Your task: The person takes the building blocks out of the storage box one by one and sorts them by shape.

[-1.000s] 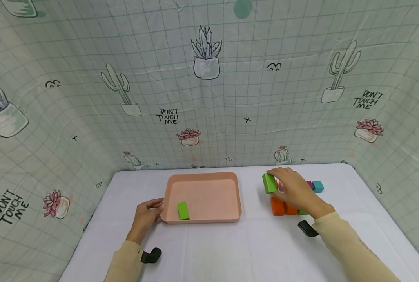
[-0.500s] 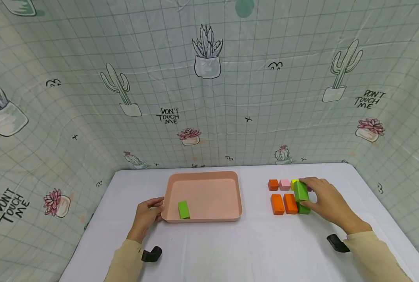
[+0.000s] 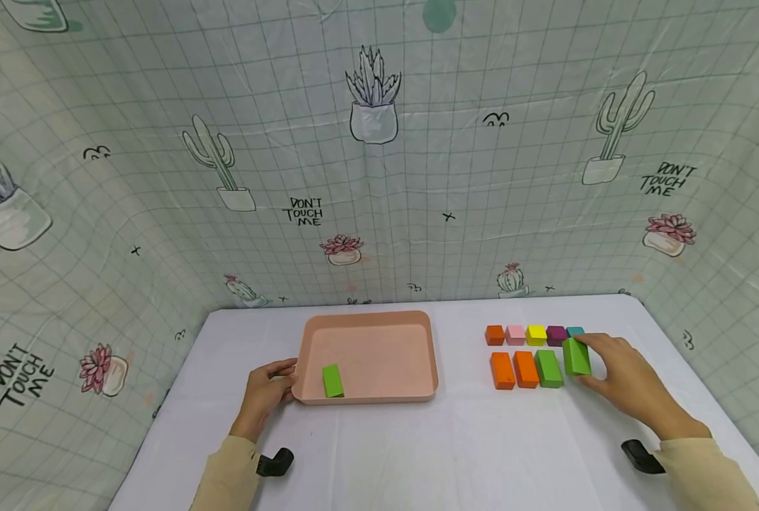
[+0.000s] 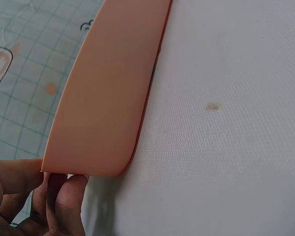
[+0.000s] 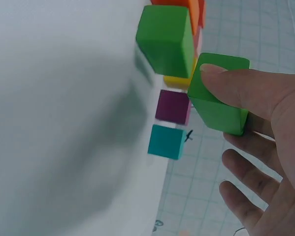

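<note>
At the left end of the pink tray [image 3: 379, 358], my left hand [image 3: 264, 394] grips the rim. The left wrist view shows the fingers around the edge of the tray wall [image 4: 98, 98]. One green block [image 3: 332, 381] lies inside the tray near its front left. My right hand [image 3: 635, 390] pinches another green block [image 3: 576, 357] between thumb and fingers, held above the table; the right wrist view shows the thumb [image 5: 213, 76] on it. Just left of this block, a green block [image 3: 549, 369] stands in line with two orange blocks [image 3: 503, 371].
Behind runs a row of small cubes: orange-red [image 3: 495, 335], pink [image 3: 516, 335], yellow [image 3: 536, 335], purple [image 3: 556, 336] and teal [image 3: 574, 331]. A white cloth covers the table [image 3: 417, 454]. A printed grid cloth [image 3: 417, 177] hangs around its back and sides.
My right hand has carried the green block rightward, from beside the row's left end to its right end, uncovering the cubes and blocks. My left hand stays at the tray.
</note>
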A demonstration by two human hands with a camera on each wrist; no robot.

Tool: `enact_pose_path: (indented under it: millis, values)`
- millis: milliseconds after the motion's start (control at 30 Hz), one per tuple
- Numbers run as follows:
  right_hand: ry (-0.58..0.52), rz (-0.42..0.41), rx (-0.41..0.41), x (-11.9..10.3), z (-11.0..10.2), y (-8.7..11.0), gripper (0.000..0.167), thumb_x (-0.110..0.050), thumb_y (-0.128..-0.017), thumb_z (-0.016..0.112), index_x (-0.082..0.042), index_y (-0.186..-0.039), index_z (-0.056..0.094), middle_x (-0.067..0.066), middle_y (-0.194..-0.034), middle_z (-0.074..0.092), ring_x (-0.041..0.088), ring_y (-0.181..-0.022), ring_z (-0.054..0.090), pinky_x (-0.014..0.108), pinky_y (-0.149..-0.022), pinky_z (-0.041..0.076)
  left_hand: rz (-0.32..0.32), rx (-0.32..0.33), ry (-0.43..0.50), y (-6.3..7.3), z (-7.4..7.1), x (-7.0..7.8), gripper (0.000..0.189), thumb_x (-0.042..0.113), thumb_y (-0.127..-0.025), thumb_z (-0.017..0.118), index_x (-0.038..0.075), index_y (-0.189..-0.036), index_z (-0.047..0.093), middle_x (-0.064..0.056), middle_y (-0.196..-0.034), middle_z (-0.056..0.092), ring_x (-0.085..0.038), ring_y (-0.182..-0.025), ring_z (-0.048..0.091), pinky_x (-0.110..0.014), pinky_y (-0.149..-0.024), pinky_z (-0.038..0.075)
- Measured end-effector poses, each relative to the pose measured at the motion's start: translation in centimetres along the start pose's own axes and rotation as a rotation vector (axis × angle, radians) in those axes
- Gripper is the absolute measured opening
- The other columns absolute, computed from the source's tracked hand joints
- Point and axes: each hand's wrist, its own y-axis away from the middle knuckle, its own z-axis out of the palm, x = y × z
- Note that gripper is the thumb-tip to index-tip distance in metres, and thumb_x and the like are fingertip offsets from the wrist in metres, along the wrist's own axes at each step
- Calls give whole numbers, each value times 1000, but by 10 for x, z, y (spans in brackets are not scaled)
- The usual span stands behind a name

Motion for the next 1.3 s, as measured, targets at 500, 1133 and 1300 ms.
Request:
enact_pose_path:
  millis: [500, 1133, 1300]
  values:
    - [0, -2, -95, 15, 14, 4, 71, -8, -78, 92, 11, -137, 58, 35, -133, 61, 53, -116, 56, 70, -99, 47, -12, 13, 3, 3, 2, -3, 36, -4, -102, 62, -6, -138, 65, -24, -128, 62, -13, -81, 63, -22, -63, 55]
    - [20, 23, -158, 24, 28, -1, 72, -10, -81, 91, 12, -140, 56, 37, -135, 59, 55, -119, 55, 71, -102, 46, 25, 12, 12, 3, 3, -6, 36, -5, -101, 62, -8, -137, 65, -23, -124, 63, -11, -80, 63, -22, -63, 55]
    - [19, 24, -159, 22, 27, -1, 75, -11, -80, 91, 12, -142, 55, 37, -137, 58, 56, -119, 54, 71, -102, 46, 32, 10, 14, 2, 3, -7, 36, -4, -102, 62, -8, -137, 65, -23, -125, 63, -11, -79, 64, -22, -62, 55]
